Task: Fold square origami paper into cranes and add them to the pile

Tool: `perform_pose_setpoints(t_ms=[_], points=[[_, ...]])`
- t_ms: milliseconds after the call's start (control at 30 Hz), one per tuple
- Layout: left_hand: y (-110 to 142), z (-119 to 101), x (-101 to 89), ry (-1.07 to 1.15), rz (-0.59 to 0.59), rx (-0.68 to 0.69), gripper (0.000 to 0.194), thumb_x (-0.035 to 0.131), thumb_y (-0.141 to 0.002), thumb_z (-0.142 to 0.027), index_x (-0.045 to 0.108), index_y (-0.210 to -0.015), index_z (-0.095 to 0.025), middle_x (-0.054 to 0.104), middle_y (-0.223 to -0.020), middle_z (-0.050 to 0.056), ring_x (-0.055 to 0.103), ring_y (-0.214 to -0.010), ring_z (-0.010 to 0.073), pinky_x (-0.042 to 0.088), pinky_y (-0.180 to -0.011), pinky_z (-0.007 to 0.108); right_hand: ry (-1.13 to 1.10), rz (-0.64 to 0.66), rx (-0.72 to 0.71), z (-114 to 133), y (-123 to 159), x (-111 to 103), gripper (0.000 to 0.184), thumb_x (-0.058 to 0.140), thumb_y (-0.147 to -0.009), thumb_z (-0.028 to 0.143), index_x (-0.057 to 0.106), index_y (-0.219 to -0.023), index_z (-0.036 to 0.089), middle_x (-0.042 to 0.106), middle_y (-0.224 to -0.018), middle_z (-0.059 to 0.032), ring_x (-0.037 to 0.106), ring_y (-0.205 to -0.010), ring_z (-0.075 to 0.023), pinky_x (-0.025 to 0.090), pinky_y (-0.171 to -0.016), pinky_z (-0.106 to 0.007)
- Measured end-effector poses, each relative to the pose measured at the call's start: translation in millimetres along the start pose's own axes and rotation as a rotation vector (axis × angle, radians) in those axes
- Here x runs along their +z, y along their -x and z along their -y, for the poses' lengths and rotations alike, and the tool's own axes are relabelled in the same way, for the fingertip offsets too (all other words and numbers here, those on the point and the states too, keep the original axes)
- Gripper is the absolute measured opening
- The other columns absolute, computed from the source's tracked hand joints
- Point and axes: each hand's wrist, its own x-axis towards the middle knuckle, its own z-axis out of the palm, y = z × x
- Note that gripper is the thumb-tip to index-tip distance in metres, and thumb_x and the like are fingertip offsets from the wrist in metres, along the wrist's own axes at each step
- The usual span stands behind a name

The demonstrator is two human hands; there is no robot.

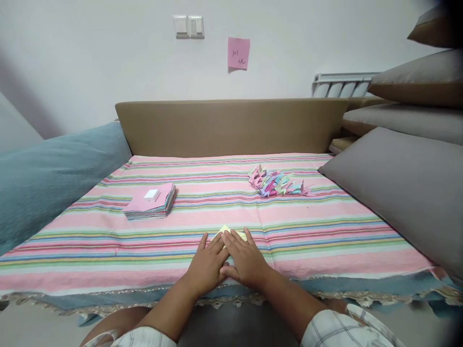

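Note:
A pale yellow sheet of paper (224, 228) lies on the striped cloth in front of me, its pointed corner and a side edge showing. My left hand (208, 266) rests flat on its left part, fingers stretched forward. On the right part, my right hand (248, 262) also presses down with fingers extended. The fingertips of both hands meet near the middle of the paper. Most of the sheet is hidden under the hands, so how it is folded I cannot tell.
On the left sits a stack of coloured paper (139, 202) with a small white block (152, 194) on top. Several folded paper pieces (275, 184) form a colourful row at the right. A grey cushion (405, 188) stands right, a blue armrest (65, 168) left, a brown backrest (231, 127) behind.

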Motion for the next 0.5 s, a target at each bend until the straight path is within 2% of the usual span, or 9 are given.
perform_pose_setpoints(t_ms=[133, 500], points=[[-0.5, -0.5, -1.3, -0.025, 0.001, -0.003, 0.061, 0.050, -0.081, -0.031, 0.031, -0.138, -0.028, 0.034, -0.145, 0.007, 0.028, -0.134, 0.0279, 0.015, -0.108, 0.056, -0.035, 0.043, 0.083, -1.4, 2.4, 7.3, 0.069, 0.032, -0.089, 0.055, 0.026, -0.141, 0.011, 0.035, -0.143, -0.0154, 0.030, -0.133, -0.0261, 0.005, -0.110, -0.053], [-0.9, -0.7, 1.3, 0.000, -0.007, -0.031, 0.055, 0.051, -0.081, -0.027, 0.038, -0.134, -0.030, 0.039, -0.143, 0.005, 0.030, -0.133, 0.0274, 0.013, -0.108, 0.057, -0.027, 0.174, 0.209, -9.7, 16.1, 2.4, 0.067, 0.028, -0.089, 0.058, 0.026, -0.142, 0.018, 0.027, -0.147, -0.0109, 0.023, -0.136, -0.0266, 0.008, -0.108, -0.058]])
